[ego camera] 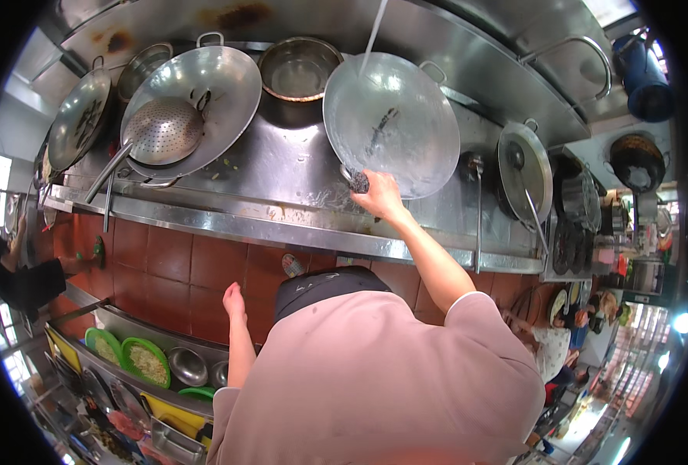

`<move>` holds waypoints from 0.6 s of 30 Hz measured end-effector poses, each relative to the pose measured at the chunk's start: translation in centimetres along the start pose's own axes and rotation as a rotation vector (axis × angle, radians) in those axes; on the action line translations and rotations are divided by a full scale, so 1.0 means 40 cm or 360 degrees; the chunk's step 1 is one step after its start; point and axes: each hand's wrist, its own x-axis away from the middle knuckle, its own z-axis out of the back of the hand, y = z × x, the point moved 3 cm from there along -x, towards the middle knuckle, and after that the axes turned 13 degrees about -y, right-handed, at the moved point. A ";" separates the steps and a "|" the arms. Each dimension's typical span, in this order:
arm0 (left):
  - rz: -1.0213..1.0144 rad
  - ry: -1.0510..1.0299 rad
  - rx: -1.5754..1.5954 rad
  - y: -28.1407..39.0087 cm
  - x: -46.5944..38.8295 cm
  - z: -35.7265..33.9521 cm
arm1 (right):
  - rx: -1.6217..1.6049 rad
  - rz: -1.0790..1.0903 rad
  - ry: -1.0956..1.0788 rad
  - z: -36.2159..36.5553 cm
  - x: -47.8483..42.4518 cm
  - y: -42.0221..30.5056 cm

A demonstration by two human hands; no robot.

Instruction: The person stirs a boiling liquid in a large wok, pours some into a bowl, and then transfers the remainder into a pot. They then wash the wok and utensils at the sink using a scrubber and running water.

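Note:
My right hand (pixel 380 195) grips a dark metal scouring pad (pixel 358 181) against the near rim of a large steel wok (pixel 419 128), by its loop handle. Water (pixel 373 36) streams from above into the far side of this wok, and a dark patch shows near its middle. My left hand (pixel 234 299) hangs low over the tiled floor, away from the counter, with nothing visible in it. A second large wok (pixel 233 87) stands to the left, with a perforated steel skimmer (pixel 166 131) lying in it. Between the two woks sits a round metal pot (pixel 301 70).
The steel counter's front edge (pixel 320 232) runs across before me. Another wok (pixel 82 125) stands far left, and a pan with a ladle (pixel 524 168) at right. Behind me, green baskets (pixel 146 360) hold pale pieces of food. People are at the far left and right.

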 end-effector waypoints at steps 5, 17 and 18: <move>-0.0373 -0.0332 -0.0317 0.197 0.061 -0.176 | -0.0648 -0.0099 -0.0076 0.005 0.015 0.115; -0.0567 -0.1122 -0.0147 0.646 0.293 -0.784 | 0.0801 -0.0130 0.0134 -0.078 -0.205 0.573; -0.0458 -0.1152 -0.0074 0.656 0.306 -0.817 | 0.0724 0.0046 0.0126 -0.081 -0.236 0.583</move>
